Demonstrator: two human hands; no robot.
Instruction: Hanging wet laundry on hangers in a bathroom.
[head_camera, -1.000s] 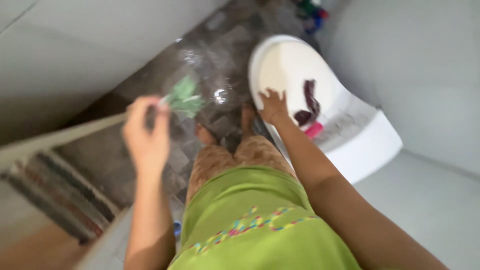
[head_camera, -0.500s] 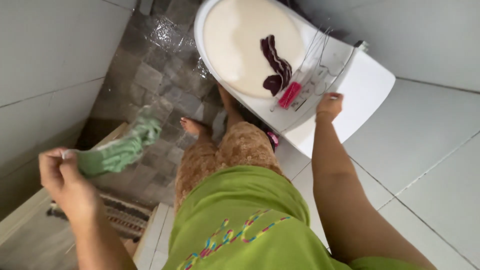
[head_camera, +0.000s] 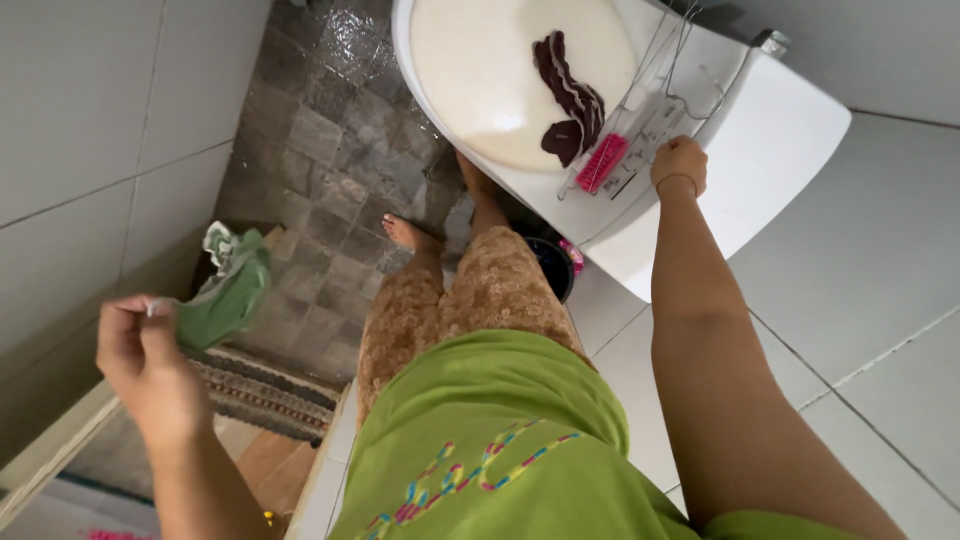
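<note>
Head view: left hand fingers pinch green cloth by one corner, hanging limp over floor; soft, light, likely damp. Right hand curled loosely on white lid, holding nothing visible.

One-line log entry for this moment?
left hand: pinching green cloth | right hand: fist on wire hangers, toilet tank | lid: maroon cloth

Lime-green top with multicoloured lettering, brown patterned trousers, bare arms, bare feet
</note>
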